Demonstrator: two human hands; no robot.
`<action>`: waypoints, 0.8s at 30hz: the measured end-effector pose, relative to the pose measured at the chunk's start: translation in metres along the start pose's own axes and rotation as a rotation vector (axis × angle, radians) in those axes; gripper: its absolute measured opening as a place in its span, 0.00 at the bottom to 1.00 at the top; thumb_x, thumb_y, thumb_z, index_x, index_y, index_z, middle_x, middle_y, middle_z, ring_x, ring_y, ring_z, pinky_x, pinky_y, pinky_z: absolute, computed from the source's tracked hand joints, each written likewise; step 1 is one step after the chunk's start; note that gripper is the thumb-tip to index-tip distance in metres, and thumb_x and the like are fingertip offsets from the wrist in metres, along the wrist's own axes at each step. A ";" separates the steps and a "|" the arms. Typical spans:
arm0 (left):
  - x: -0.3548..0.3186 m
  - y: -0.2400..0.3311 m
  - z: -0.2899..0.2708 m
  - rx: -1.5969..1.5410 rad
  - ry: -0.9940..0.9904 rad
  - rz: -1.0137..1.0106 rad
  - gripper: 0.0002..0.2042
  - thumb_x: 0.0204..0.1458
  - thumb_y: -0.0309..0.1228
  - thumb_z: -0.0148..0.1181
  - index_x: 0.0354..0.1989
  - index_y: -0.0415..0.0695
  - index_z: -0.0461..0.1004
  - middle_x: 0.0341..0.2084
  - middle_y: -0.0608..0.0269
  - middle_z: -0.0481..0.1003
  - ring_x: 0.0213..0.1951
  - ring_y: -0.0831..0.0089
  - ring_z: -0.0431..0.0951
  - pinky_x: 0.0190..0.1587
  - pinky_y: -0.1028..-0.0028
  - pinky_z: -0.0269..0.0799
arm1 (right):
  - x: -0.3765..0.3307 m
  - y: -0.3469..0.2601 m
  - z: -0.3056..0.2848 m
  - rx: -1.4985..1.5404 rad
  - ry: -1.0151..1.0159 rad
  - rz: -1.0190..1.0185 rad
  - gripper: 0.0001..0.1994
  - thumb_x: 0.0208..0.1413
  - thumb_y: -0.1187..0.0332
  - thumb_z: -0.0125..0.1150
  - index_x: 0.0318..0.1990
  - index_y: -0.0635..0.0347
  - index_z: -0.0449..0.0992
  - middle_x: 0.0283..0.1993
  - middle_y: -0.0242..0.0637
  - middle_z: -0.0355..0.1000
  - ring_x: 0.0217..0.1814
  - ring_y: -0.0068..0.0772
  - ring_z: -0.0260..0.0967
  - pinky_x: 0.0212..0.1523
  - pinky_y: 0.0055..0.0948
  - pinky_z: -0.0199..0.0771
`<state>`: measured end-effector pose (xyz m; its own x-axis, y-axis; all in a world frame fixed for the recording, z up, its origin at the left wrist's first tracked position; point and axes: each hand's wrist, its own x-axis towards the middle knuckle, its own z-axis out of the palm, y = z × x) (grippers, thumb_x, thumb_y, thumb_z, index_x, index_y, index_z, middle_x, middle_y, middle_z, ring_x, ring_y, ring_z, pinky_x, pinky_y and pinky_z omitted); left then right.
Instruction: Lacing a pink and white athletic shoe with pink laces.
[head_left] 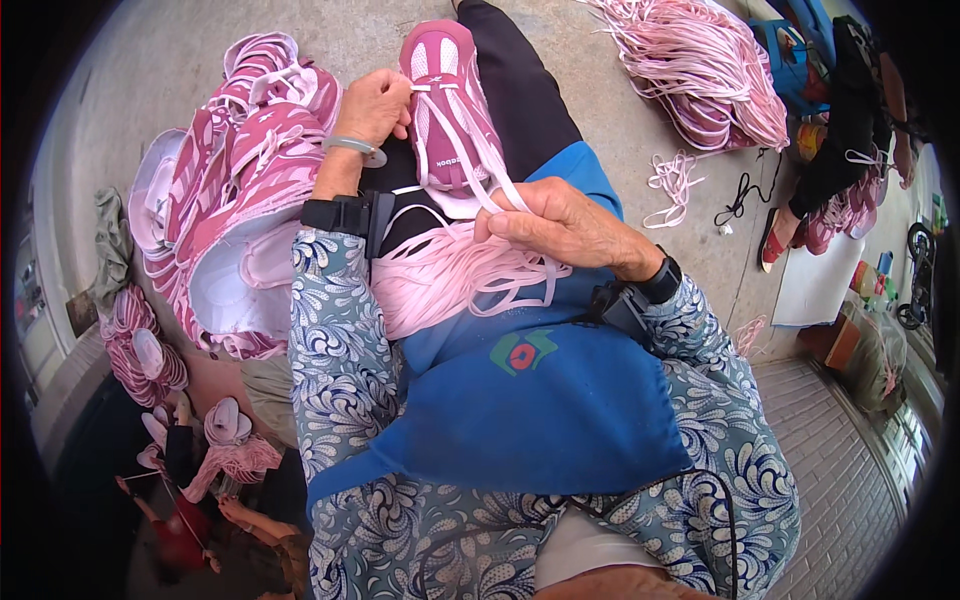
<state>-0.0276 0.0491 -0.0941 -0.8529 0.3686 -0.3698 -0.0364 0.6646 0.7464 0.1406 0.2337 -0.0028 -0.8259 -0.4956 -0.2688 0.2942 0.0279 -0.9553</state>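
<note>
On my lap lies a pink and white shoe upper (441,130) with its toe pointing away from me. A pale pink shoelace (455,125) runs through its lower eyelets near the toe, and its two strands come back toward me. My right hand (570,225) pinches these strands just past the upper's near end. Curled at the upper's left edge by the toe, my left hand (378,108) is closed; what its fingertips hold is hidden. A bundle of pink shoelaces (430,282) rests on my blue apron (540,410), below both hands.
Stacked pink shoe uppers (255,190) stand close to my left arm. At the far right, a large bundle of laces (700,75) lies on the concrete floor (560,40), with loose laces (672,188) nearer. Other people sit at the right edge and lower left.
</note>
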 end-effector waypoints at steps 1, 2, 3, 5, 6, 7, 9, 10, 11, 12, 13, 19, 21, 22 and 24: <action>-0.001 0.000 0.001 -0.223 -0.029 -0.055 0.09 0.51 0.32 0.50 0.28 0.39 0.71 0.15 0.60 0.72 0.14 0.74 0.73 0.18 0.75 0.69 | -0.003 -0.004 -0.002 0.065 0.015 0.026 0.14 0.61 0.61 0.48 0.36 0.62 0.74 0.21 0.24 0.63 0.21 0.13 0.55 0.22 0.16 0.55; -0.001 -0.002 0.002 -0.416 -0.033 -0.168 0.10 0.51 0.33 0.50 0.28 0.39 0.71 0.13 0.63 0.71 0.12 0.78 0.70 0.15 0.78 0.66 | -0.007 -0.008 -0.006 0.065 0.016 0.020 0.14 0.61 0.61 0.48 0.36 0.62 0.74 0.21 0.24 0.63 0.21 0.13 0.55 0.22 0.16 0.55; 0.000 -0.001 0.007 -0.386 -0.074 -0.153 0.09 0.52 0.33 0.50 0.28 0.40 0.71 0.14 0.63 0.72 0.12 0.77 0.71 0.14 0.78 0.66 | -0.014 -0.014 -0.013 0.141 -0.055 0.049 0.14 0.61 0.62 0.48 0.35 0.63 0.75 0.20 0.25 0.63 0.20 0.13 0.54 0.21 0.16 0.54; 0.001 0.001 0.022 -0.293 0.038 -0.079 0.07 0.51 0.30 0.51 0.28 0.39 0.71 0.14 0.62 0.72 0.12 0.77 0.71 0.15 0.77 0.67 | -0.024 -0.020 -0.025 0.291 -0.185 0.052 0.15 0.60 0.62 0.50 0.33 0.67 0.75 0.18 0.26 0.62 0.17 0.16 0.55 0.19 0.17 0.55; 0.001 0.002 0.027 -0.198 0.127 -0.074 0.06 0.51 0.29 0.51 0.28 0.39 0.70 0.14 0.62 0.72 0.12 0.76 0.71 0.15 0.77 0.67 | -0.027 -0.021 -0.031 0.287 -0.167 0.066 0.15 0.60 0.62 0.50 0.33 0.67 0.75 0.18 0.26 0.62 0.17 0.16 0.55 0.19 0.17 0.55; 0.001 0.003 0.030 -0.179 0.151 -0.093 0.05 0.50 0.28 0.51 0.29 0.39 0.69 0.16 0.61 0.73 0.13 0.76 0.72 0.15 0.76 0.67 | -0.029 -0.021 -0.037 0.157 -0.176 0.060 0.15 0.60 0.62 0.50 0.33 0.66 0.76 0.18 0.27 0.63 0.17 0.16 0.56 0.19 0.17 0.55; -0.001 0.006 0.030 -0.177 0.193 -0.047 0.05 0.50 0.28 0.52 0.30 0.39 0.69 0.17 0.61 0.73 0.14 0.76 0.72 0.15 0.76 0.67 | -0.031 -0.021 -0.045 -0.045 -0.254 0.047 0.15 0.61 0.60 0.48 0.34 0.64 0.75 0.20 0.30 0.65 0.17 0.19 0.59 0.18 0.19 0.58; -0.006 0.009 0.027 -0.133 0.257 -0.057 0.06 0.50 0.28 0.52 0.31 0.38 0.69 0.18 0.61 0.73 0.14 0.76 0.73 0.15 0.75 0.68 | -0.032 -0.021 -0.045 -0.039 -0.265 0.016 0.15 0.61 0.60 0.48 0.34 0.64 0.75 0.20 0.30 0.65 0.17 0.19 0.59 0.18 0.19 0.58; -0.010 0.011 0.022 -0.049 0.283 -0.028 0.09 0.51 0.32 0.53 0.33 0.38 0.68 0.19 0.62 0.73 0.16 0.77 0.73 0.16 0.76 0.69 | -0.028 -0.019 -0.043 -0.109 -0.255 0.055 0.15 0.61 0.60 0.47 0.35 0.63 0.74 0.21 0.30 0.66 0.17 0.19 0.59 0.19 0.20 0.59; -0.016 0.015 0.016 -0.062 0.312 0.053 0.09 0.51 0.32 0.53 0.33 0.38 0.68 0.19 0.62 0.73 0.16 0.77 0.73 0.16 0.76 0.69 | -0.024 -0.019 -0.038 -0.176 -0.262 0.095 0.15 0.62 0.60 0.45 0.35 0.62 0.74 0.22 0.29 0.66 0.17 0.19 0.59 0.19 0.22 0.60; -0.025 0.018 0.010 -0.199 0.226 0.013 0.11 0.52 0.35 0.53 0.33 0.38 0.68 0.20 0.61 0.73 0.17 0.77 0.73 0.17 0.76 0.70 | -0.023 -0.020 -0.033 -0.199 -0.249 0.025 0.15 0.62 0.60 0.44 0.35 0.63 0.71 0.22 0.33 0.65 0.18 0.24 0.62 0.21 0.26 0.63; -0.070 0.025 0.020 -0.833 -0.353 -0.249 0.21 0.54 0.44 0.53 0.41 0.36 0.64 0.32 0.53 0.74 0.27 0.72 0.76 0.25 0.75 0.75 | 0.025 -0.011 0.042 -0.741 -0.186 -0.300 0.14 0.60 0.60 0.46 0.34 0.63 0.70 0.23 0.47 0.67 0.26 0.48 0.67 0.29 0.37 0.66; -0.072 0.020 0.031 -1.092 -0.336 -0.235 0.16 0.55 0.38 0.54 0.40 0.36 0.66 0.24 0.61 0.72 0.20 0.77 0.73 0.23 0.76 0.74 | 0.027 -0.008 0.047 -0.725 -0.201 -0.337 0.14 0.59 0.60 0.47 0.35 0.64 0.70 0.25 0.48 0.68 0.27 0.50 0.67 0.29 0.38 0.66; -0.072 0.018 0.034 -1.138 -0.290 -0.291 0.14 0.55 0.36 0.54 0.40 0.35 0.66 0.20 0.64 0.71 0.17 0.79 0.71 0.21 0.77 0.73 | 0.029 -0.005 0.045 -0.732 -0.279 -0.316 0.14 0.58 0.60 0.48 0.35 0.64 0.71 0.26 0.49 0.69 0.28 0.52 0.67 0.30 0.39 0.66; -0.074 0.011 0.035 -1.202 -0.275 -0.238 0.14 0.55 0.35 0.54 0.40 0.35 0.67 0.18 0.67 0.68 0.15 0.81 0.68 0.18 0.78 0.71 | 0.025 -0.003 0.022 -0.607 -0.278 -0.140 0.14 0.55 0.61 0.53 0.34 0.65 0.73 0.27 0.48 0.70 0.29 0.46 0.70 0.31 0.36 0.68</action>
<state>0.0532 0.0520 -0.0778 -0.6286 0.5403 -0.5594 -0.7487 -0.2257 0.6233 0.1298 0.2027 -0.0041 -0.6583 -0.7323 -0.1742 -0.1953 0.3896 -0.9000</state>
